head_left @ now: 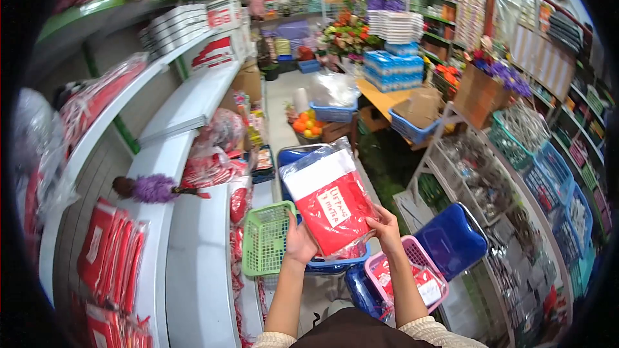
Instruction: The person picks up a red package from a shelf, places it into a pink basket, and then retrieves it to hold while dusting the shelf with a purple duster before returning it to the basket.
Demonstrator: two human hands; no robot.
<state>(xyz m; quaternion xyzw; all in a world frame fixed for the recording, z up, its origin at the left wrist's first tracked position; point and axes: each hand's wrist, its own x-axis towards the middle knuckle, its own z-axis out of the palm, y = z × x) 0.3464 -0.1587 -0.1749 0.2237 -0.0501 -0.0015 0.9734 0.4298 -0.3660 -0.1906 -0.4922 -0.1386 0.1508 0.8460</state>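
Observation:
A packet of folded red-and-white cloth (324, 201) in clear plastic is held up between my two hands, tilted, with a handwritten white label facing me. My left hand (299, 242) supports its lower left edge, the thumb raised and the other fingers partly hidden beneath. My right hand (385, 229) grips its right edge with the thumb on the front. Just left of my left hand is a green plastic basket (265, 238). A pink basket (436, 269) holding similar red packets stands under my right forearm. Below the packet, a blue basket (345, 267) is partly covered.
White shelves (193, 245) run along the left, with stacked red packets (111, 254) and a purple tufted item (153, 189). Blue chairs (450, 240) stand in the aisle. On the right, a rack (474, 158) carries bagged goods. Ahead, a table (377, 95) bears blue packs.

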